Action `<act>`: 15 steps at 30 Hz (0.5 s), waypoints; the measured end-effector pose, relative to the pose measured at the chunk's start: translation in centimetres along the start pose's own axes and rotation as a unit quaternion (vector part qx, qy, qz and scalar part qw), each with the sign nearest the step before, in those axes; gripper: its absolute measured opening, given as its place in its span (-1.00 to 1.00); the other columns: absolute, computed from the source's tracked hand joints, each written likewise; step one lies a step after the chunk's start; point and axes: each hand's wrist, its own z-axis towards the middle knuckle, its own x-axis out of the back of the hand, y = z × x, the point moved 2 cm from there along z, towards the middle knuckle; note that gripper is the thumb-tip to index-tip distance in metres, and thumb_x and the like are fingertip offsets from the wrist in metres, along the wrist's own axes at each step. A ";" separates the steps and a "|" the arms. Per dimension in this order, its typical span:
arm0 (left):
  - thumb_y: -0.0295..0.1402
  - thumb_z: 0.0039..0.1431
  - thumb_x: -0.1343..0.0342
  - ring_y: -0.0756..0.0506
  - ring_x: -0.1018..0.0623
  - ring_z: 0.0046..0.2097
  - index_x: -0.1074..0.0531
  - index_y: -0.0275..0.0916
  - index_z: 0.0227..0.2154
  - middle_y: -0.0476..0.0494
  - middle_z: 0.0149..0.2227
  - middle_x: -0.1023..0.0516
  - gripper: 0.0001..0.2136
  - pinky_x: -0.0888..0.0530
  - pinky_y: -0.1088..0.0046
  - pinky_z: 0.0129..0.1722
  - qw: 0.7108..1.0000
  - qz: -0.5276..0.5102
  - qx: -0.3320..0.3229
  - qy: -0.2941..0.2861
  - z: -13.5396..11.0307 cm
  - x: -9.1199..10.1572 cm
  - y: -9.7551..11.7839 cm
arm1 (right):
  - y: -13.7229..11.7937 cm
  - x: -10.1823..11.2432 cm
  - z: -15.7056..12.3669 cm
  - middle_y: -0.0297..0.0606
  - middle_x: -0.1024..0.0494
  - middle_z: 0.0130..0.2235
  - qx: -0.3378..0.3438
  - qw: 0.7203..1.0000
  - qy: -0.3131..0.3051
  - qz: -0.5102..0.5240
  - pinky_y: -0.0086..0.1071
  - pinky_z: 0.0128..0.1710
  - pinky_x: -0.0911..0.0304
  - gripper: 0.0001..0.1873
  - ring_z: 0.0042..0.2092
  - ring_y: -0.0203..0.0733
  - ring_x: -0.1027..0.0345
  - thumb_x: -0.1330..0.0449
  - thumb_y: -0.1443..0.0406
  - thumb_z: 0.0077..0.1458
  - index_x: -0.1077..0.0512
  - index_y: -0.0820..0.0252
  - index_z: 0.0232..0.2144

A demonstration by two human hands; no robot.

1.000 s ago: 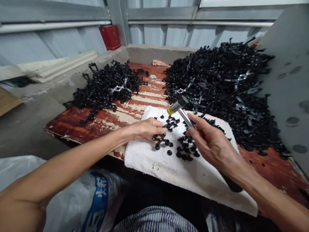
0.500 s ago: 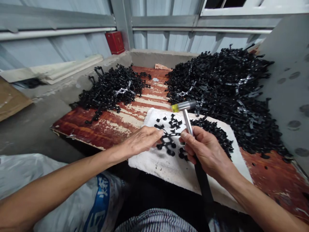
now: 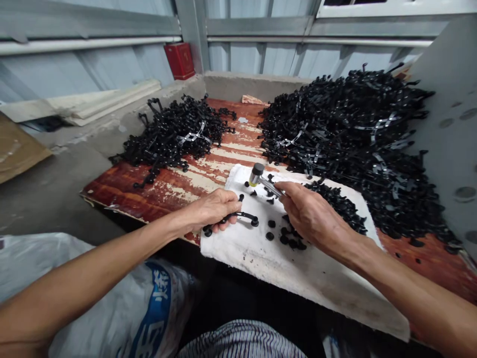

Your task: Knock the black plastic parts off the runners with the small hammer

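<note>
My left hand (image 3: 210, 211) pinches a black jointed linkage (image 3: 246, 216) with round knobs at its ends, low over the left side of a white cloth (image 3: 253, 271). In my right hand (image 3: 316, 214) is a small mallet (image 3: 257, 175), gripped by its shaft. Its metal head has a dark face pointing up and a yellow face pointing down, above the cloth and apart from the linkage. Small black round-headed pieces (image 3: 292, 239) lie on the cloth near my right hand, which partly hides them. More of these pieces (image 3: 339, 206) are heaped on its right side.
A large heap of black linkages (image 3: 335, 119) covers the right of the worn red board (image 3: 149, 199). Another heap (image 3: 175, 129) lies on the left. A grey panel (image 3: 447, 149) stands at the right; a red box (image 3: 179, 60) sits on the back ledge.
My left hand has moved slightly left and down with the linkage, away from my right hand. The mallet has swung over to the left, its yellow face turning downward.
</note>
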 end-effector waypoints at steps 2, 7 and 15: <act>-0.42 0.27 0.00 0.15 -0.30 -0.66 -0.26 -0.25 -0.48 0.08 -0.55 -0.41 -0.82 -0.23 0.65 -0.73 1.000 -0.009 -0.016 -0.022 0.2 0.0 -0.1 | 0.3 -0.5 -0.1 -0.20 -0.41 -0.35 0.011 0.999 -0.010 -0.037 -0.32 -0.43 -0.10 -0.76 -0.45 -0.21 -0.20 0.01 0.41 0.13 -0.40 0.17 -0.20; -0.42 0.26 -0.04 0.17 -0.27 -0.67 -0.30 -0.28 -0.45 0.07 -0.53 -0.42 -0.85 -0.18 0.67 -0.74 0.998 -0.019 -0.018 -0.053 0.7 0.0 0.2 | 1.4 -0.2 -1.1 -0.18 -0.42 -0.34 0.019 0.994 -0.014 -0.108 -0.32 -0.46 -0.08 -0.74 -0.47 -0.20 -0.22 0.03 0.43 0.14 -0.39 0.18 -0.19; -0.48 0.25 0.00 0.17 -0.21 -0.74 -0.30 -0.29 -0.56 0.05 -0.63 -0.38 -0.75 -0.07 0.65 -0.79 0.999 -0.002 0.023 -0.032 1.6 0.1 0.5 | 0.4 -0.2 -1.2 -0.20 -0.43 -0.30 0.039 0.990 0.000 -0.137 -0.36 -0.52 -0.08 -0.69 -0.49 -0.24 -0.21 0.04 0.42 0.16 -0.37 0.16 -0.09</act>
